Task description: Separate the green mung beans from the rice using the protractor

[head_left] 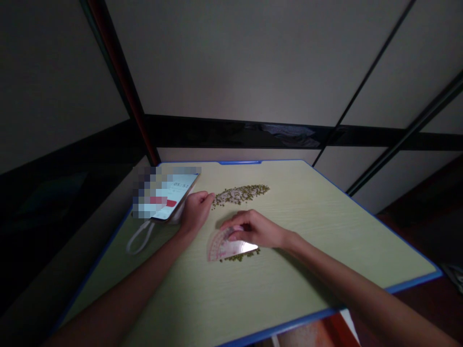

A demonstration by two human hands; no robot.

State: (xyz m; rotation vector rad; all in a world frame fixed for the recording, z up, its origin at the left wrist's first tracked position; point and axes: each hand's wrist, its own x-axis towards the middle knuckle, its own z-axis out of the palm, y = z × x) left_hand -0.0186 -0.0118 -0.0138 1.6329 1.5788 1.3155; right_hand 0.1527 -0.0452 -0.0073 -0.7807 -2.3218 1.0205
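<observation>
My right hand point(255, 226) pinches a clear protractor point(222, 243) with pink markings between thumb and fingers, low over the tabletop. Small green beans point(237, 259) show along the protractor's near edge, partly covered by it. Farther back lies a long heap of mixed green beans and pale grains point(240, 194). My left hand point(197, 209) rests as a closed fist at the left end of this heap, between it and a phone point(177, 195). Whatever the left fingers may hold is hidden.
The phone leans at the table's left side, its screen lit, with a white strap loop point(139, 243) below it. A pale wood-grain table point(307, 202) has a blue rim. Behind it stand cabinet panels point(235, 62) with a black band. Something orange-red point(340, 330) sits below the front edge.
</observation>
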